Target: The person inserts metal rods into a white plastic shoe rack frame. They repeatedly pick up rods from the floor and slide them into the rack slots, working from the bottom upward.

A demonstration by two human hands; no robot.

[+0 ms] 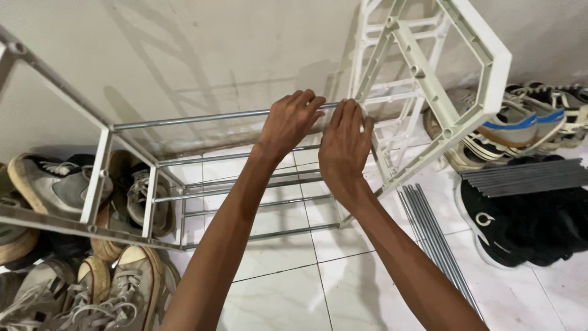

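White tiled floor (pixel 288 294) meets a plain pale wall (pixel 184 55); a half-built shoe rack occupies the middle. Its largest part, the white plastic side frame (pixel 465 79) at right, leans tilted, apparently unsupported apart from the rods entering it. A second side frame (pixel 98 178) stands at left, with several metal rods spanning between. Worn shoes (pixel 122 288) are heaped at left, likely pushed aside; dark and striped shoes (pixel 527 122) lie right. Loose spare rods (pixel 435 239) rest on the tiles within reach. Both hands grip the top rod (pixel 184 119) near its right end: left hand (pixel 291 122) curled over it, right hand (pixel 344 144) closed around it just beside the frame socket, seemingly steadying the joint.
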